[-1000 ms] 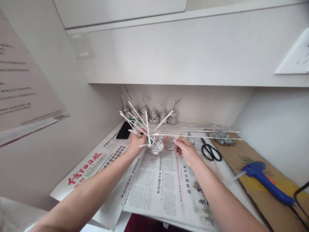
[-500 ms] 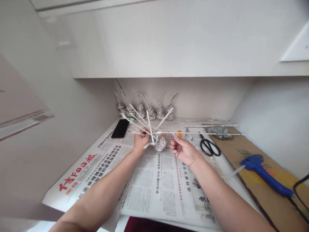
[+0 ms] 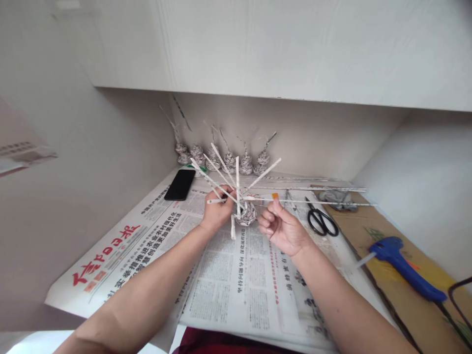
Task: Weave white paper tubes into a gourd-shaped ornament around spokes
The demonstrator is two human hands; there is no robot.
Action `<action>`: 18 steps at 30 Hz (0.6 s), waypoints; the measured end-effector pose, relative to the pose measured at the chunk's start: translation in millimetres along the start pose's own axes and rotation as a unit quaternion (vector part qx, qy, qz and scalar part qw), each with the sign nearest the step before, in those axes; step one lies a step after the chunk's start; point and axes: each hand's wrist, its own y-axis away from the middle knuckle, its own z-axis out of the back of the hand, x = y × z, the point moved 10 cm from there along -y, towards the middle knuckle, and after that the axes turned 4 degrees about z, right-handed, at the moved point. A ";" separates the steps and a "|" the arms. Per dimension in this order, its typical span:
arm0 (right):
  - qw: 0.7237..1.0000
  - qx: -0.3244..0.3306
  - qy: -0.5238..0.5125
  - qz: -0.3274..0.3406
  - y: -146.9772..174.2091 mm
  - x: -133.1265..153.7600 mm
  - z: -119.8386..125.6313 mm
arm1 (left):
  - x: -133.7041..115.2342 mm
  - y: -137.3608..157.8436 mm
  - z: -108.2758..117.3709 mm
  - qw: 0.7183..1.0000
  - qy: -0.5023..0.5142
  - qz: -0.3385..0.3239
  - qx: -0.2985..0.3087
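A small rounded body woven from rolled newspaper (image 3: 248, 216) is in front of me, several white paper spokes (image 3: 261, 176) fanning up and out of it. My left hand (image 3: 219, 211) grips it on its left side, fingers closed around the bases of the spokes. Just right of the woven body, my right hand (image 3: 280, 227) is closed in a pinch on a thin paper strip coming off it. A long rolled paper strip (image 3: 332, 202) runs rightward from the weave, past the right fingertips. The exact grip point is partly hidden by the fingers.
Newspaper (image 3: 221, 280) covers the table. Several finished gourd-shaped weavings (image 3: 246, 161) line the back wall. A black phone (image 3: 180, 185) lies at left. Black-handled scissors (image 3: 321, 221), a cardboard sheet (image 3: 372, 231) and a blue glue gun (image 3: 405, 265) are at right. A cabinet panel (image 3: 258, 54) overhangs the back.
The view has tipped slightly downward. The woven body has turned or tilted a little in my left hand, so its spokes point differently. My right hand keeps its pinch beside it.
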 end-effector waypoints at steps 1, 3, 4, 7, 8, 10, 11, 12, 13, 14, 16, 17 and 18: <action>1.000 0.000 0.000 0.002 0.8 1.4 -1.1 | -4.6 1.6 -1.6 1.000 -0.015 -0.015 0.007; 1.000 0.004 0.002 0.003 2.5 4.0 -3.6 | -13.9 4.9 -6.0 0.998 -0.047 -0.043 0.025; 1.000 0.006 0.004 0.005 3.3 5.8 -4.8 | -17.4 6.3 -7.9 0.996 -0.058 -0.051 0.032; 1.000 0.013 0.007 0.014 5.9 12.0 -9.0 | -20.3 8.8 -11.1 0.996 -0.060 -0.047 0.043; 1.000 0.015 0.005 0.016 6.6 13.6 -10.5 | -18.9 9.1 -11.7 0.997 -0.052 -0.039 0.045; 1.000 0.014 0.004 0.017 8.0 15.9 -12.2 | -14.7 9.5 -13.5 0.998 -0.031 -0.023 0.049; 1.000 0.012 0.003 0.015 8.6 16.4 -12.5 | -12.7 9.8 -15.0 0.998 -0.019 -0.018 0.054; 1.000 0.009 0.003 0.016 9.0 17.0 -12.5 | -11.2 10.1 -16.7 0.998 -0.008 -0.016 0.060; 1.000 0.006 0.003 0.017 9.4 17.5 -12.5 | -10.4 10.6 -18.6 0.998 0.002 -0.017 0.068; 1.000 0.004 0.004 0.018 9.6 18.1 -12.5 | -10.2 11.3 -20.9 0.997 0.008 -0.019 0.078; 1.000 0.002 0.004 0.026 9.6 20.1 -12.8 | -10.8 12.6 -24.4 0.995 0.012 -0.024 0.094; 1.000 0.001 0.006 0.030 9.4 21.2 -12.9 | -11.0 13.0 -25.1 0.995 0.012 -0.023 0.098; 0.999 -0.001 0.008 0.035 9.2 22.2 -13.0 | -11.0 13.3 -25.1 0.995 0.014 -0.021 0.099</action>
